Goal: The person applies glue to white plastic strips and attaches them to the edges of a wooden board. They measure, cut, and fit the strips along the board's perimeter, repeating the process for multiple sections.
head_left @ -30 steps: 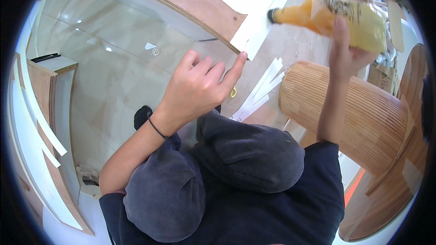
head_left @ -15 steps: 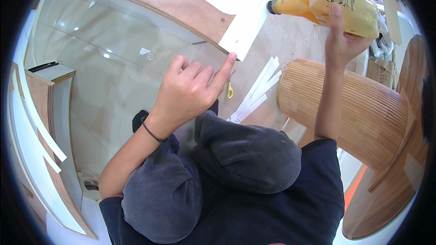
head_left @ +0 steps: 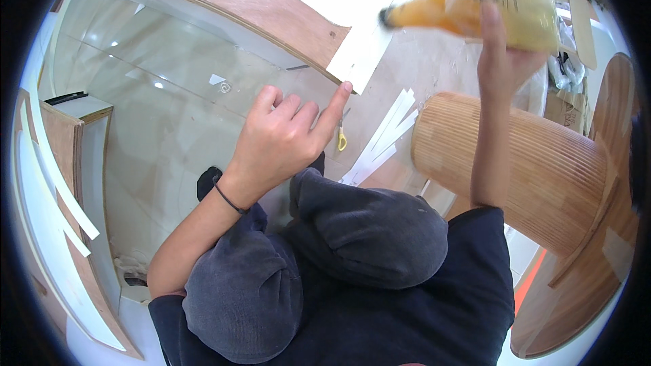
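My right hand point(head_left: 505, 68), raised at the upper right, is wrapped round a plastic bottle point(head_left: 468, 10) with orange-yellow contents and a dark cap. The bottle lies nearly level, its neck pointing left toward a white strip point(head_left: 369, 44); both bottle and hand are smeared by motion. My left hand point(head_left: 288, 132) has its index finger stretched to the near corner of that strip, seemingly touching it. Its other fingers are apart and loosely bent, with nothing seen in them; the thumb is hidden. The strip lies across the end of a curved plywood-edged panel point(head_left: 271, 7).
Yellow-handled scissors point(head_left: 342, 141) and several white strips point(head_left: 383, 139) lie on the tiled floor. At right a ribbed wooden cylinder point(head_left: 508, 163) joins a round wooden board point(head_left: 576, 298). Another curved panel point(head_left: 74, 271) with loose white strips stands at left.
My right hand has swung the bottle a little to the left and up, bringing its cap nearer the white strip. My left hand stays at the strip's corner.
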### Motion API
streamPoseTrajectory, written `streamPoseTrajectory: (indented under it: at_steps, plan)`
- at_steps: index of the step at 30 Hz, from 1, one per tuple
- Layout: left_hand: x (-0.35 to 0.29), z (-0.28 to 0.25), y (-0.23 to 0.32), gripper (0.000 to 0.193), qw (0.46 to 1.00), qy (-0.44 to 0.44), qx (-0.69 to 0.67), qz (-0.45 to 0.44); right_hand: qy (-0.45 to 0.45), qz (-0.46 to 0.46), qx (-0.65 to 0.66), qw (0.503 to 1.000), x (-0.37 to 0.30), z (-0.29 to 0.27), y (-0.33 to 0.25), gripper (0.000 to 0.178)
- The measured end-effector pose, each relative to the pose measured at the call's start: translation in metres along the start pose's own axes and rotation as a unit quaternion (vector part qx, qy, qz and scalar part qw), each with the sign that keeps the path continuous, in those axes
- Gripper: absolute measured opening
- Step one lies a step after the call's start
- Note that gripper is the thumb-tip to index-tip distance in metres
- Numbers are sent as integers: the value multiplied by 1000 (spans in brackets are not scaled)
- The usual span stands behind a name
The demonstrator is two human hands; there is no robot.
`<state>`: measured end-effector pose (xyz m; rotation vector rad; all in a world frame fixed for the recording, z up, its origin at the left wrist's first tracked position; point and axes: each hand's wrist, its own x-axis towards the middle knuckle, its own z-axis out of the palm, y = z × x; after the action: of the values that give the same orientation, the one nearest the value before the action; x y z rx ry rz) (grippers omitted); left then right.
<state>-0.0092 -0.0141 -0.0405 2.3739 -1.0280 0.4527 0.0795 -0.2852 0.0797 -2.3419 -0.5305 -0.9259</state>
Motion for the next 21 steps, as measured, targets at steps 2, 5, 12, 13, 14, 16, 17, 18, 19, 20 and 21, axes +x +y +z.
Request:
streamPoseTrajectory:
  at_steps: [2, 5, 12, 13, 14, 16, 17, 18, 19, 20, 21]
  plan:
    - [0, 1, 0, 51, 1000, 3, -6, 5, -43, -9, 122, 992, -11, 1, -19, 24]
    - [-1, 1, 0, 54, 1000, 2, -1, 6, 19, 12, 75, 997, -14, 8, -31, 28]
    - [-2, 3, -1, 61, 1000, 13, -4, 5, 5, 50, -18, 999, 6, 4, 0, 26]
    - [-3, 3, -1, 60, 1000, 12, -11, 1, 9, 34, -3, 999, -2, 1, -4, 25]
    - [-3, 2, -1, 58, 1000, 11, -18, -3, 13, 17, 12, 1000, -4, 0, -4, 25]
    - [-2, 2, 0, 56, 1000, 6, -25, -6, 4, 24, 34, 999, -6, 1, -7, 24]
    - [-3, 1, 1, 56, 1000, 2, -26, -7, -1, 28, 45, 999, -4, 2, -9, 23]
    - [-2, 1, 2, 56, 999, -2, -31, -8, 9, 48, 30, 998, -1, 6, -11, 23]
    - [-2, 1, 2, 56, 999, 4, -32, -5, 20, 66, 15, 997, 3, 10, -12, 23]
    - [-2, 1, 3, 56, 999, 10, -35, -5, 31, 84, 2, 996, 6, 13, -15, 24]
    - [-2, 1, 2, 56, 999, 13, -38, -9, 4, 79, 8, 997, 7, 16, -20, 25]
